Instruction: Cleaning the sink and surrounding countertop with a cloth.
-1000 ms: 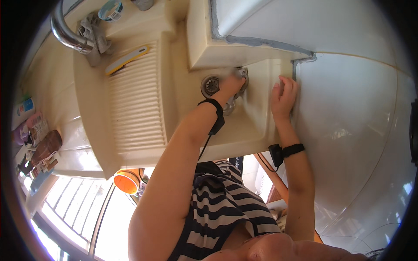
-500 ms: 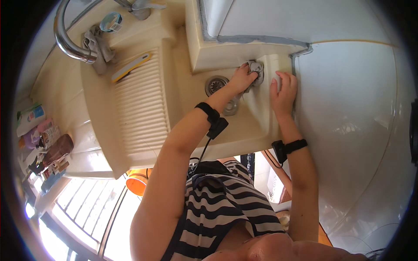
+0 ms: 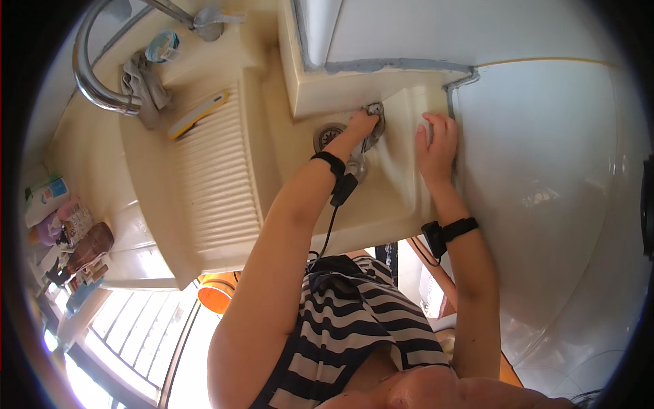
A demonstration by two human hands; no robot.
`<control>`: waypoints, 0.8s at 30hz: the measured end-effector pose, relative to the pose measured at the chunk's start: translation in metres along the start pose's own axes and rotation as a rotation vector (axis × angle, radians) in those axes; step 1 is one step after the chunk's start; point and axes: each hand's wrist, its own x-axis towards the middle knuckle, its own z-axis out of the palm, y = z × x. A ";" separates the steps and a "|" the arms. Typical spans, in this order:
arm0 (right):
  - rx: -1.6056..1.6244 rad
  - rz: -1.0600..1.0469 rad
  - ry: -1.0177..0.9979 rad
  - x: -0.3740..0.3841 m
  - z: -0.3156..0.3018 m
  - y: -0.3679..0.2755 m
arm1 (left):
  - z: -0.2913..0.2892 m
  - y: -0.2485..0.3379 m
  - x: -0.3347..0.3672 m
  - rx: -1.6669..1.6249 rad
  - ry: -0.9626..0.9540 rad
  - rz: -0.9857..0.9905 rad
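Observation:
A crumpled grey cloth (image 3: 375, 121) is bunched in my left hand (image 3: 361, 125), pressed low against the inner basin wall of the cream sink (image 3: 381, 211). Part of the cloth is hidden by my fingers. Just left of that hand is the metal drain strainer (image 3: 328, 136), partly covered by my wrist; a second metal drain fitting (image 3: 356, 169) shows on its near side. My right hand (image 3: 439, 148) rests on the sink's right rim beside the white wall, thumb and fingers apart, with no loose item in it.
A yellow-and-grey long-handled tool (image 3: 197, 114) lies on the ribbed washboard (image 3: 214, 170). Beyond it are another grey cloth (image 3: 144, 88), a blue tub (image 3: 163, 47) and a curved chrome faucet (image 3: 87, 68). Several bottles (image 3: 90, 247) stand far left. An orange bucket (image 3: 215, 293) sits below.
My left hand has moved the cloth left and slightly down, away from the basin's far right corner toward the drain. The right hand stays on the rim; the whole view has shifted slightly.

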 end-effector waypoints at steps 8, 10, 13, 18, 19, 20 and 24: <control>-0.030 -0.014 0.034 0.000 -0.003 0.003 | -0.006 0.063 -0.058 -0.051 0.202 0.332; -0.047 -0.008 0.021 0.001 0.000 0.002 | -0.010 0.070 -0.070 -0.019 0.228 0.383; -0.045 -0.001 0.032 -0.002 -0.002 0.005 | -0.007 0.079 -0.088 0.080 0.319 0.535; -0.023 -0.017 0.031 -0.002 0.001 -0.001 | -0.005 0.031 -0.059 0.351 0.165 0.347; -0.030 -0.007 0.019 -0.002 0.001 0.004 | -0.002 0.029 -0.049 0.348 0.160 0.355; -0.038 0.001 0.019 -0.003 0.000 0.004 | 0.002 0.026 -0.044 0.339 0.112 0.244; 0.010 0.014 0.014 0.000 -0.001 -0.002 | -0.004 0.010 -0.003 0.422 0.023 0.025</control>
